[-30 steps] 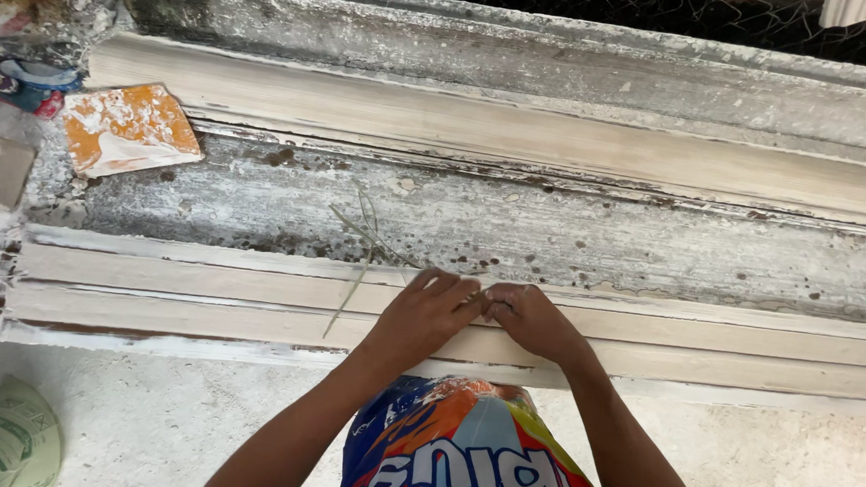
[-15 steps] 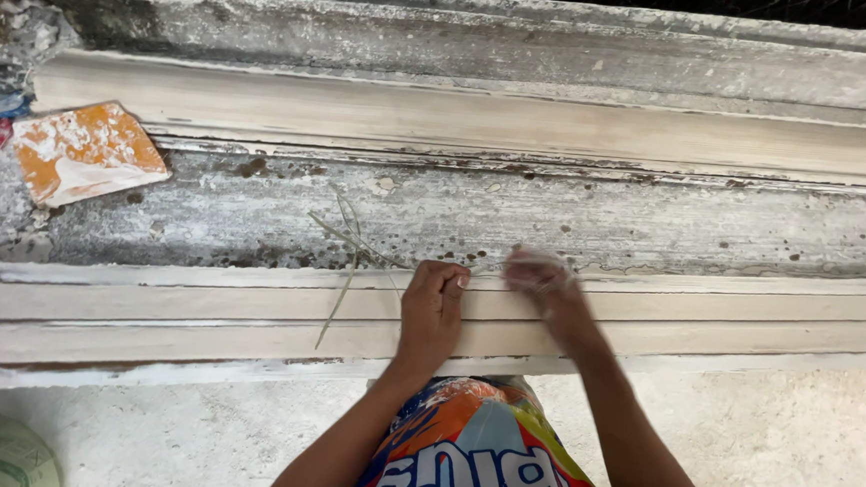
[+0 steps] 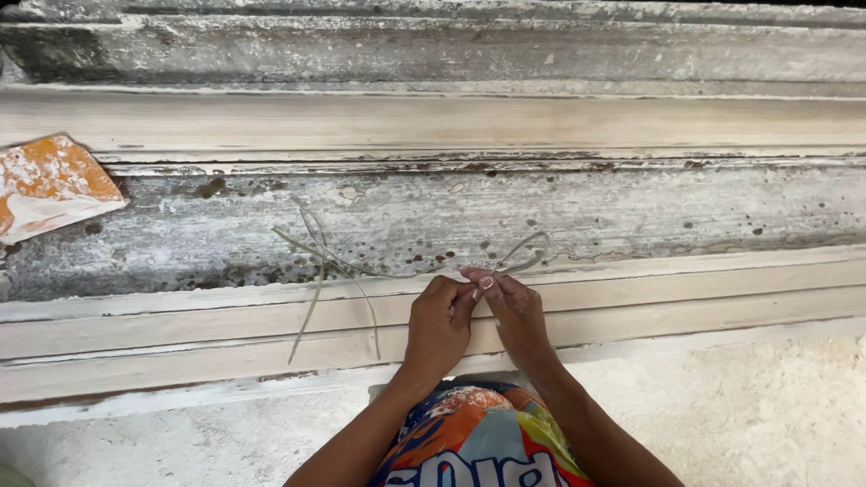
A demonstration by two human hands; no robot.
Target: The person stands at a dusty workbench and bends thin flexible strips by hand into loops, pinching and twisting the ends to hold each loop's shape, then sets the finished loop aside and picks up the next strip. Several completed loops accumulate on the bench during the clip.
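Both hands are back together now, they were apart half a second ago. Left hand and right hand pinch thin pale fibre strands lying on the plaster-caked moulding, orange tile far left.

One head-worn camera looks steeply down, close above the left hand and right hand, bench beyond them.
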